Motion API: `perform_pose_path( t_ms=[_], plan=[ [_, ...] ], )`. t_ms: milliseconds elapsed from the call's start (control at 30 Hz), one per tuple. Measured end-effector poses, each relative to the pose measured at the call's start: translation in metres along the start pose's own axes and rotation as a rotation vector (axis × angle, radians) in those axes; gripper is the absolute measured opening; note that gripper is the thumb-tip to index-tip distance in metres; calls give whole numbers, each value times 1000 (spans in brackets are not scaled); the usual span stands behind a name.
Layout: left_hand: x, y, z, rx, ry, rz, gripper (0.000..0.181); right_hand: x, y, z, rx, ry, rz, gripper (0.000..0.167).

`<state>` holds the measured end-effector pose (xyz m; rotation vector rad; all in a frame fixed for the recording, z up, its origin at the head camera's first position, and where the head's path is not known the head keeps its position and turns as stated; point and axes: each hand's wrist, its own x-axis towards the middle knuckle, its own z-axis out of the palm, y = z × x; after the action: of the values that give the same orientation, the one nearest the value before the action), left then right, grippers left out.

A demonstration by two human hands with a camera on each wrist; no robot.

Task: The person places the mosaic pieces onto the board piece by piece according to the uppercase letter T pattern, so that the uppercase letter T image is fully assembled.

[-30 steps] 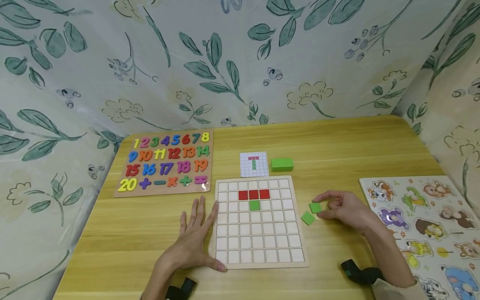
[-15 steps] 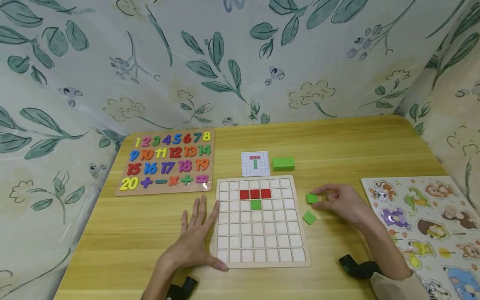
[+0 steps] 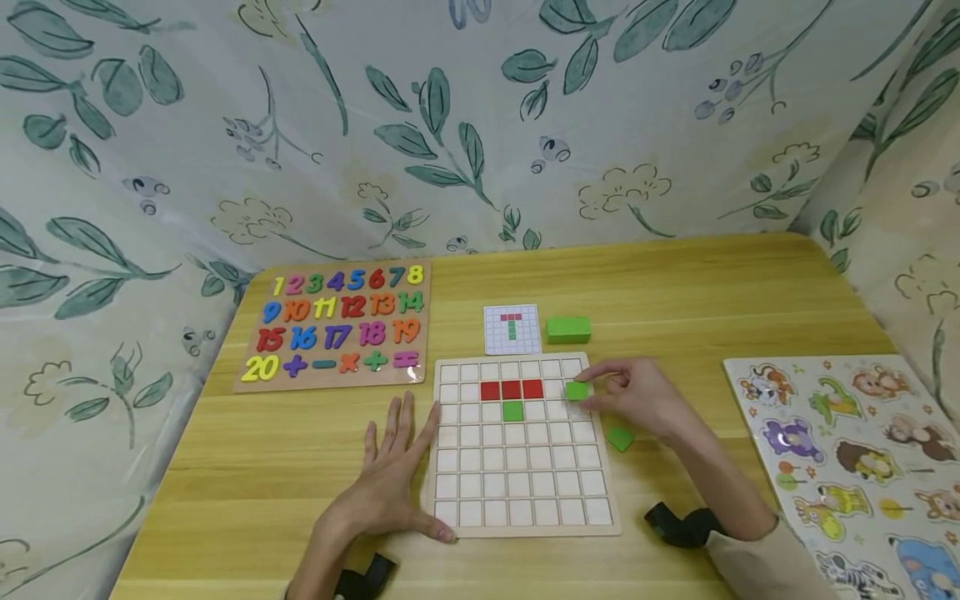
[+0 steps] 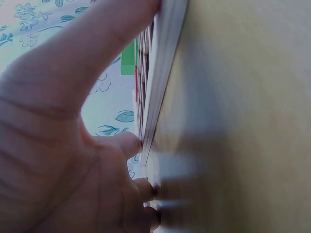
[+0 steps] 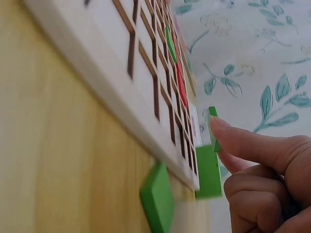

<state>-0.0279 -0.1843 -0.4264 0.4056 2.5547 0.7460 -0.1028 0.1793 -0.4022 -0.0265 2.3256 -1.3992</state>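
A wooden grid board point(image 3: 525, 483) lies mid-table, with red square tiles point(image 3: 511, 390) in a row and one green tile point(image 3: 513, 411) under the middle one. My right hand point(image 3: 637, 396) pinches another green square tile point(image 3: 577, 391) between thumb and index finger over the board's right edge; the right wrist view shows that tile point(image 5: 214, 130) held up on edge. A loose green tile point(image 3: 620, 439) lies on the table just right of the board. My left hand point(image 3: 390, 479) is spread flat, its thumb and index fingertips touching the board's left side.
Behind the board lie a pattern card point(image 3: 512, 329) with a printed T and a green block point(image 3: 568, 330). A number puzzle board point(image 3: 341, 375) is at the back left. An animal puzzle board point(image 3: 817, 450) lies on the right, and a patterned cloth point(image 3: 480, 125) hangs behind the table.
My right hand has picked the pinched green tile up from beside the loose one and carried it left over the board's right edge. My left hand has stayed put.
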Motion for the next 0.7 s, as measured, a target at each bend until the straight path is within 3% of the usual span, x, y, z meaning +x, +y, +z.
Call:
perform_pose_path(
  t_ms=[400, 700],
  plan=[
    [-1, 1, 0, -10, 4, 16, 153, 8, -26, 64, -54, -71, -22, 25],
    [0, -1, 1, 5, -3, 3, 153, 5, -35, 86, -175, -38, -61, 24]
  ],
)
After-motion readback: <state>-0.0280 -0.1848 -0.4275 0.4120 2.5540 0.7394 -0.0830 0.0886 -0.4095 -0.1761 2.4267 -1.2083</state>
